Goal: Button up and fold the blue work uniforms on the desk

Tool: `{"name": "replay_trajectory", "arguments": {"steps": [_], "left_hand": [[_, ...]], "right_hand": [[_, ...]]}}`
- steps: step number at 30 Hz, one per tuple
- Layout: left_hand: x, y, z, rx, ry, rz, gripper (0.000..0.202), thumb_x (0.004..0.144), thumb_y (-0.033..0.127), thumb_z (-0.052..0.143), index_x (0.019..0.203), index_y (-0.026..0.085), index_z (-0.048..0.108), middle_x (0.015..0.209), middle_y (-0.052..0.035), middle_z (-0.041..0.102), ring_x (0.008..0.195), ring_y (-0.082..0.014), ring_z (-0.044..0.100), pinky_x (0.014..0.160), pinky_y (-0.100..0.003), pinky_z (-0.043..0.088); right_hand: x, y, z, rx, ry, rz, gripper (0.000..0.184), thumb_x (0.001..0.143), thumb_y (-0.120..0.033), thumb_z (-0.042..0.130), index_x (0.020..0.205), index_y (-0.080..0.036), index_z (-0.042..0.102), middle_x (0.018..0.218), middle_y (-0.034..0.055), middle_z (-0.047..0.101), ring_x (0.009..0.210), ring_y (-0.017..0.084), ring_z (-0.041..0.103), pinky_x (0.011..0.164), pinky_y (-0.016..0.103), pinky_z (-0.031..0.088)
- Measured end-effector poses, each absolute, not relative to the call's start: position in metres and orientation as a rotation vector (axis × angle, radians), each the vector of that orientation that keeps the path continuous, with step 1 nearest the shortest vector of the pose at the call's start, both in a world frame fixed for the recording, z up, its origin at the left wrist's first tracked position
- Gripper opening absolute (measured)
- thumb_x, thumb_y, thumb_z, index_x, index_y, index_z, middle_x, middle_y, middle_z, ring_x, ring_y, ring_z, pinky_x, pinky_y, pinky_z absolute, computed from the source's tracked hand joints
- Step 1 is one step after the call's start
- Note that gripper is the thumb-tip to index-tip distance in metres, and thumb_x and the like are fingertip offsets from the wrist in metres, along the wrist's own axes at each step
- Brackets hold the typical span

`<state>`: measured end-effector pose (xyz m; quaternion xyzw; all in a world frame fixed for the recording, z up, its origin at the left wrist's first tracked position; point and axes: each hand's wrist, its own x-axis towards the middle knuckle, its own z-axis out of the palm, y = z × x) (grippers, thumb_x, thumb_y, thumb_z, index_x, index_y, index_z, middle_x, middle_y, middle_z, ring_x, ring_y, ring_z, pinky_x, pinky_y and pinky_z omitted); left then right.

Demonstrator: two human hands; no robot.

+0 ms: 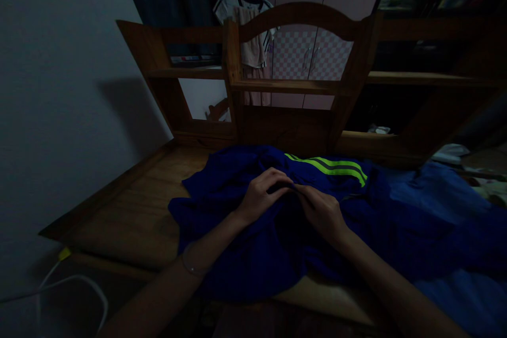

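Observation:
A dark blue jacket-like garment (237,253) with bright yellow-green stripes is spread across the wooden desk top (138,206). My left hand (263,193) pinches a fold of it near the middle, thumb and fingers pressed together. Close beside it, my right hand (322,211) grips the same fold, and the fingertips of both hands almost meet. What exactly lies between the fingertips is too dark to make out beyond blue cloth. Part of the garment trails off to the right, over a lighter blue cloth (435,190).
Behind the garment stands a wooden shelf unit (285,87) with open compartments. A pale wall (79,90) closes off the left side. At lower left hangs a white cable (89,282). Clothes on a hanger (253,37) and a checkered cabinet (295,53) are farther back.

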<state>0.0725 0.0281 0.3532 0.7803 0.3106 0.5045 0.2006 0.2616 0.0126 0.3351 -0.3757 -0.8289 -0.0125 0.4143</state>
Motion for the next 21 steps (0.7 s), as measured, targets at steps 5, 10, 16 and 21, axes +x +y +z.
{"name": "replay_trajectory", "arguments": {"steps": [5, 10, 16, 21], "left_hand": [[0.071, 0.027, 0.350, 2.342, 0.867, 1.422, 0.020, 0.087, 0.017, 0.056, 0.106, 0.020, 0.060, 0.102, -0.0047, 0.058, 0.098, -0.0146, 0.057, 0.088, -0.029, 0.047], [0.074, 0.024, 0.350, 2.423, 0.897, 1.436, 0.021, 0.088, 0.016, 0.054, 0.108, 0.020, 0.056, 0.104, -0.0055, 0.056, 0.101, -0.0149, 0.056, 0.089, -0.028, 0.047], [0.073, 0.022, 0.351, 2.439, 0.889, 1.425, 0.016, 0.089, 0.015, 0.053, 0.105, 0.019, 0.056, 0.100, -0.0048, 0.058, 0.096, -0.0136, 0.057, 0.088, -0.028, 0.047], [0.074, 0.022, 0.351, 2.435, 0.888, 1.433, 0.015, 0.088, 0.014, 0.052, 0.102, 0.019, 0.056, 0.098, -0.0045, 0.059, 0.095, -0.0132, 0.057, 0.087, -0.027, 0.047]], "right_hand": [[0.262, 0.012, 0.338, -0.944, -2.087, -0.015, 0.023, 0.092, -0.016, 0.048, 0.112, -0.018, 0.060, 0.101, 0.0042, 0.069, 0.090, 0.013, 0.066, 0.081, 0.022, 0.053], [0.261, 0.009, 0.343, -0.913, -2.080, 0.004, 0.024, 0.090, -0.014, 0.050, 0.111, -0.017, 0.060, 0.102, 0.0036, 0.069, 0.091, 0.012, 0.066, 0.082, 0.020, 0.051], [0.262, 0.008, 0.345, -0.906, -2.052, -0.038, 0.025, 0.089, -0.013, 0.052, 0.112, -0.017, 0.060, 0.101, 0.0030, 0.070, 0.088, 0.010, 0.067, 0.080, 0.018, 0.051], [0.262, 0.007, 0.346, -0.915, -2.048, -0.054, 0.026, 0.088, -0.014, 0.053, 0.112, -0.018, 0.061, 0.100, 0.0024, 0.070, 0.086, 0.010, 0.067, 0.078, 0.018, 0.051]]}}
